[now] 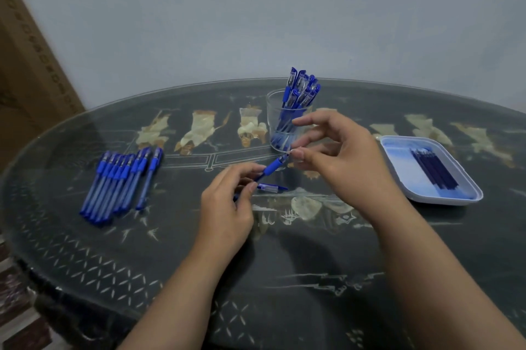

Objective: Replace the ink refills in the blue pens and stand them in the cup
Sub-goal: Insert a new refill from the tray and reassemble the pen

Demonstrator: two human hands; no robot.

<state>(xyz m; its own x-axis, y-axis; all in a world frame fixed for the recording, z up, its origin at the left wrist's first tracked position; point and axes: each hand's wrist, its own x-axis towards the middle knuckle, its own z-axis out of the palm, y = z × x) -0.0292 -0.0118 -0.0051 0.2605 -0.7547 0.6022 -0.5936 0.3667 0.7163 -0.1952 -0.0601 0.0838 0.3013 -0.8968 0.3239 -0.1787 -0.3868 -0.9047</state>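
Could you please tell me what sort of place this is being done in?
Probably a room in a home, not a workshop: a decorated dark glass-topped table before a plain pale wall, with a cardboard box at the left.

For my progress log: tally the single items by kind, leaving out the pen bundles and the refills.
cup: 1
tray: 1
loose cap: 1
held pen: 1
Total: 4

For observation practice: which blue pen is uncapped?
The pen between the left hand and right hand; its cap lies beneath. The row of pens and the cup's pens are capped.
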